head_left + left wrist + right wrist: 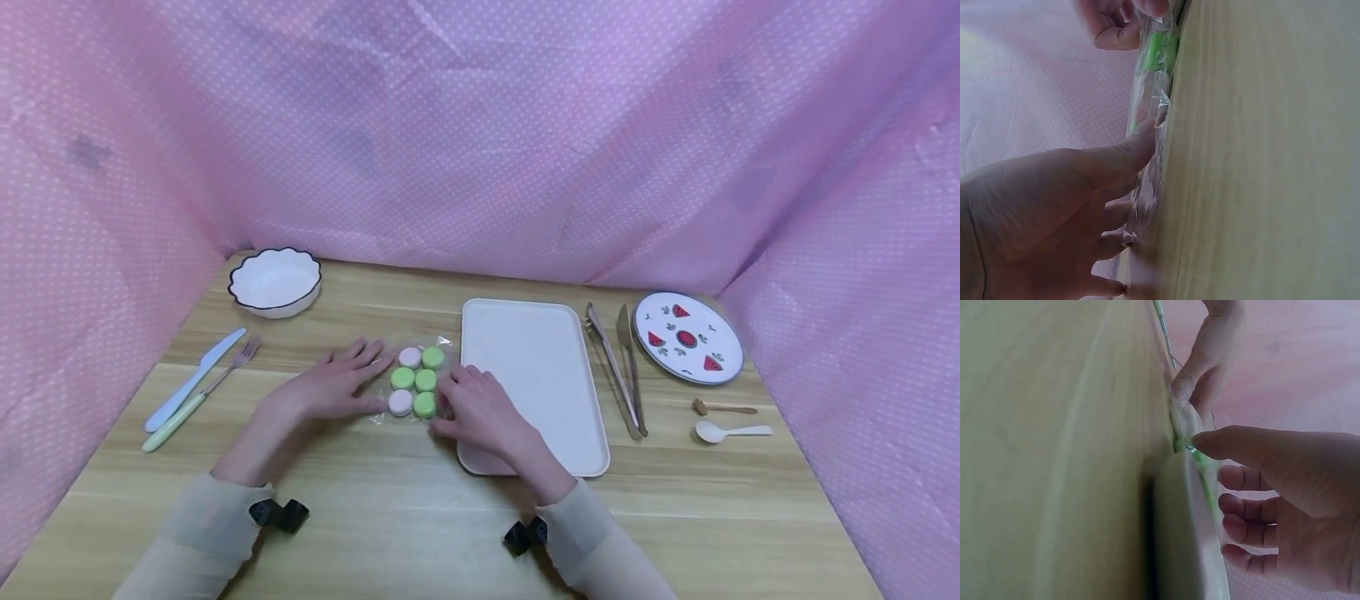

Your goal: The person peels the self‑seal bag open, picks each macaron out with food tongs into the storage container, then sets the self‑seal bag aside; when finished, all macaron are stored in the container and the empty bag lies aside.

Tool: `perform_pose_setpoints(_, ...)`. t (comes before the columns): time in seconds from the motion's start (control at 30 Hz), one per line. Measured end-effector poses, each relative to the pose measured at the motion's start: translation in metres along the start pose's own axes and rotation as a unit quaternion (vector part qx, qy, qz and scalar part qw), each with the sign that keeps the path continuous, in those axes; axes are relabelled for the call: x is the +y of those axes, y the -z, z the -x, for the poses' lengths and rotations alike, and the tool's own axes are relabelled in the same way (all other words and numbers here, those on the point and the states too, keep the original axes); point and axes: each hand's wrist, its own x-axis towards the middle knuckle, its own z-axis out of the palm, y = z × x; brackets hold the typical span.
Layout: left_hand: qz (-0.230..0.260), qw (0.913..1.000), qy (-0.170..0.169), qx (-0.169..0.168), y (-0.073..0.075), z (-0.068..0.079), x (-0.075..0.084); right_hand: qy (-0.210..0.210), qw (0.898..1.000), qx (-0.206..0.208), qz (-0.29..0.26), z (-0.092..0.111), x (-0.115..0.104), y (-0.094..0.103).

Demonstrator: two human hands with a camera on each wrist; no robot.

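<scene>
A clear plastic packet [413, 383] of round green and pale pink pieces, macaron-like in shape, lies flat on the wooden table. My left hand [337, 386] spreads its fingers along the packet's left edge. In the left wrist view, its thumb [1135, 150] rests on the crinkled film. At the packet's right side is my right hand [480, 411], partly over the white tray [536, 375]. Its thumb [1222, 444] touches the packet's edge in the right wrist view, while the other fingers bend loosely, apart from the thumb. The right hand hides part of the tray's left rim.
A scalloped white bowl [275, 283] stands back left, above a blue knife [195, 379] and a green-handled fork [198, 400]. Right of the tray lie tongs [617, 367], a brown knife [632, 367], stacked plates [688, 337], a honey dipper [723, 408] and a white spoon [731, 431].
</scene>
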Motion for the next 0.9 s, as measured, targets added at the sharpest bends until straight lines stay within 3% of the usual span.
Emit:
perform_pose_setpoints(0.47,-0.007,1.0,0.002,-0.003,0.002,-0.001,0.002,0.028,0.999,-0.003,-0.035,0.001,0.008,0.009)
perform_pose_setpoints(0.9,0.002,1.0,0.0,-0.003,0.003,0.0,0.002,0.003,0.997,-0.041,-0.062,0.003,0.019,0.017)
